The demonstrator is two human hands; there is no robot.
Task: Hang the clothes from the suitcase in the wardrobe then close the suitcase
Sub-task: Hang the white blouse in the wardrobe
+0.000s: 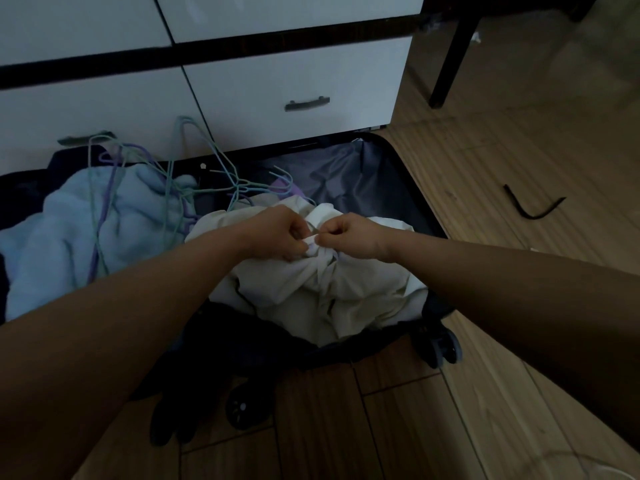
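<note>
A black suitcase (398, 174) lies open on the floor in front of the white wardrobe (298, 74). A crumpled cream-white garment (332, 292) fills its right half. My left hand (277, 233) and my right hand (349, 237) meet over the top of that garment, each pinching a bunched fold of the cloth with curled fingers. A thin grey hanger hook shows between the two hands. A light blue fleece garment (59, 244) lies in the left half, with several green and purple wire hangers (173, 188) tangled on it.
The wardrobe's drawer with a dark handle (306, 102) stands just behind the suitcase. Suitcase wheels (446, 348) stick out at the near edge. A black bent object (530, 206) lies on the wooden floor to the right, and a dark furniture leg (450, 60) stands beyond.
</note>
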